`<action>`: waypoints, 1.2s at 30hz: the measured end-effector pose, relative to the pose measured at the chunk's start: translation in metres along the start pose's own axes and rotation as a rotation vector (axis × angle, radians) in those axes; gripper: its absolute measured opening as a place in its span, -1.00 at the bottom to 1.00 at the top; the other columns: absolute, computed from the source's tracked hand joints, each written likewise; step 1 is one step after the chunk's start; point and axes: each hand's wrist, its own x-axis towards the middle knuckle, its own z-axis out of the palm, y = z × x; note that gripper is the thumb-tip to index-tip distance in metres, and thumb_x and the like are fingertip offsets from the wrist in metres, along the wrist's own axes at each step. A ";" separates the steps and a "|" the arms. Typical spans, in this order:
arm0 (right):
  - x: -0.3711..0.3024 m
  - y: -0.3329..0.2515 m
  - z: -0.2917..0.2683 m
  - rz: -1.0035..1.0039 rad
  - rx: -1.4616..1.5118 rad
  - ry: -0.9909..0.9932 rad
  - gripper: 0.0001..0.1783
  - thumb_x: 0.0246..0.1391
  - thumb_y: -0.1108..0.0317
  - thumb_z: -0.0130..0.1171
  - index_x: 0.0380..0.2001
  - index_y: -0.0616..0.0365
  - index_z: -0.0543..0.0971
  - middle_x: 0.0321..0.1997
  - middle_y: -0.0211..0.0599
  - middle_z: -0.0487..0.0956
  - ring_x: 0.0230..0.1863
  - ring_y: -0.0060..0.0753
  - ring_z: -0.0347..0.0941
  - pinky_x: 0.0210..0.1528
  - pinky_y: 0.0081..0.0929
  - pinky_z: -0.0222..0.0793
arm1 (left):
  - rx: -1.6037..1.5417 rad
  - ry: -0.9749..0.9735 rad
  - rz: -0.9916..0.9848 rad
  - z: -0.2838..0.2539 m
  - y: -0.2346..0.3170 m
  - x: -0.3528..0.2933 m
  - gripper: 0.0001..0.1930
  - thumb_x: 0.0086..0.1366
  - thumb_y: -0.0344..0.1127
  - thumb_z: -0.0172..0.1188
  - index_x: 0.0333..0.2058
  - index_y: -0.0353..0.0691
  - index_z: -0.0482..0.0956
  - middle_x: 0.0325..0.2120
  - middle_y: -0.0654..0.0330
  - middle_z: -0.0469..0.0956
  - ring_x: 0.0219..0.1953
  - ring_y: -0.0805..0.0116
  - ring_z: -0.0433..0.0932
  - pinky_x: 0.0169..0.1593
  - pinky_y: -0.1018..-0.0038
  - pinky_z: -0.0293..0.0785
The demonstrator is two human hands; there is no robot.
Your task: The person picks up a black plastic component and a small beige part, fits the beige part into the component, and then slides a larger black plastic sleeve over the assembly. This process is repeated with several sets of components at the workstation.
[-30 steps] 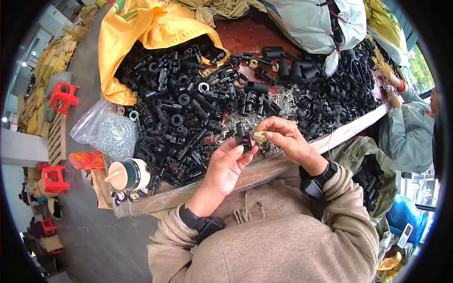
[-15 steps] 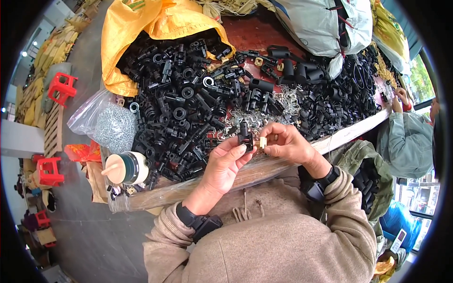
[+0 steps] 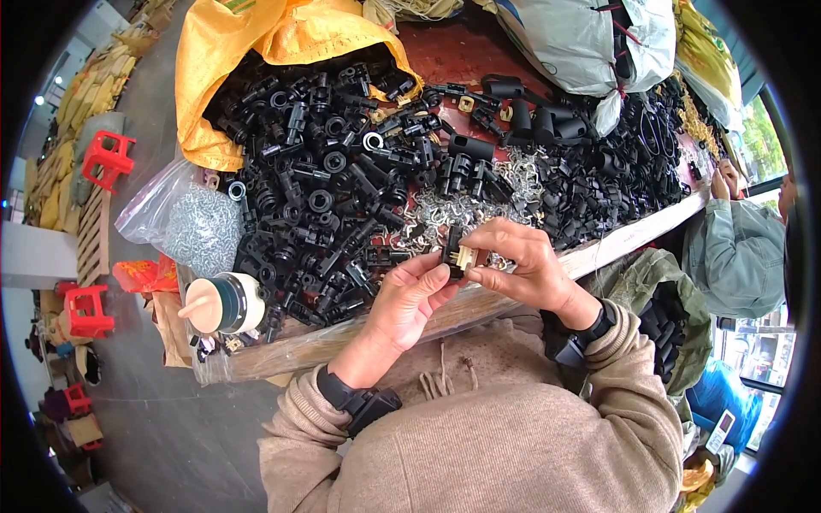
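Both hands meet over the table's front edge. My left hand pinches a small black plastic part from below. My right hand holds a small cream-coloured piece against that black part. Just beyond the hands lies a big heap of black plastic parts mixed with small silvery metal clips. Each wrist carries a dark strap, and both sleeves are tan.
A yellow sack lies open behind the heap. A clear bag of small metal bits and a cream-lidded jar sit at the left. A white sack is at the back. Another person's sleeve is at the right. Red stools stand on the floor.
The hands stay together near the table edge, working the black part and the cream piece. The view has shifted slightly; nothing else has moved.
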 end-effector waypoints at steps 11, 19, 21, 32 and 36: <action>-0.005 0.006 0.007 -0.112 -0.164 0.012 -0.60 -0.31 0.41 0.23 -0.26 0.17 0.46 -0.35 -0.27 0.40 -0.33 -0.33 0.32 -0.34 -0.48 0.28 | -0.031 0.012 -0.051 -0.007 -0.004 0.000 -0.81 0.06 -0.39 0.11 -0.30 -0.18 0.45 -0.38 0.28 0.48 -0.34 0.51 0.47 -0.25 0.61 0.43; -0.009 0.014 -0.004 -0.051 -0.175 0.079 -0.65 -0.31 0.45 0.21 -0.30 0.16 0.48 -0.41 -0.28 0.40 -0.34 -0.34 0.33 -0.35 -0.46 0.27 | 0.097 0.002 -0.097 0.005 0.004 0.000 -0.80 0.07 -0.39 0.06 -0.30 -0.32 0.42 -0.41 0.14 0.48 -0.40 0.40 0.49 -0.30 0.62 0.46; -0.012 0.022 -0.017 0.039 -0.275 0.261 -0.70 -0.30 0.49 0.18 -0.35 0.18 0.48 -0.43 -0.26 0.41 -0.35 -0.32 0.33 -0.36 -0.45 0.26 | 0.105 -0.002 -0.083 0.003 0.005 0.001 -0.80 0.07 -0.39 0.06 -0.31 -0.33 0.42 -0.42 0.12 0.48 -0.41 0.39 0.49 -0.31 0.62 0.46; -0.015 0.068 -0.044 0.178 -0.615 0.116 -0.78 -0.32 0.51 0.10 -0.45 0.20 0.41 -0.53 -0.21 0.34 -0.44 -0.14 0.27 -0.39 -0.37 0.20 | 0.121 -0.014 -0.077 0.005 0.002 0.005 -0.80 0.05 -0.39 0.06 -0.32 -0.35 0.43 -0.43 0.14 0.48 -0.41 0.43 0.48 -0.35 0.65 0.46; -0.015 0.070 -0.040 0.007 -0.580 0.186 -0.81 -0.28 0.52 0.09 -0.47 0.22 0.38 -0.53 -0.22 0.33 -0.45 -0.22 0.29 -0.42 -0.44 0.21 | 0.105 0.018 -0.067 0.004 0.000 0.004 -0.79 0.05 -0.38 0.07 -0.31 -0.34 0.43 -0.42 0.15 0.48 -0.41 0.45 0.48 -0.34 0.65 0.45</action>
